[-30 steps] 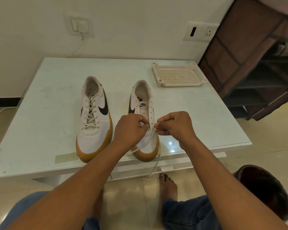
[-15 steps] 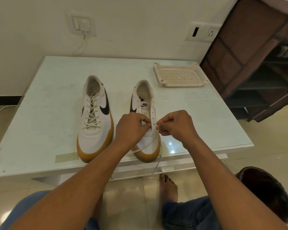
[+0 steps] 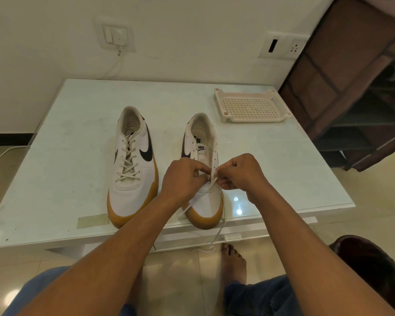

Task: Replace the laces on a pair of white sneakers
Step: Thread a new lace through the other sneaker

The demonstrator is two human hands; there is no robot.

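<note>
Pinching a white lace between left hand and right hand, fingertips pressed together on it, over the unlaced sneaker at frame centre. Leaves the laced sneaker untouched on the table, just left.

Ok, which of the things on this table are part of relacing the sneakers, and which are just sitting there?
In the job: laced sneaker; sneaker being laced; white lace; left hand and right hand, both pinching the lace.
Lying about: perforated tray; strip of tape; both on the table.
</note>
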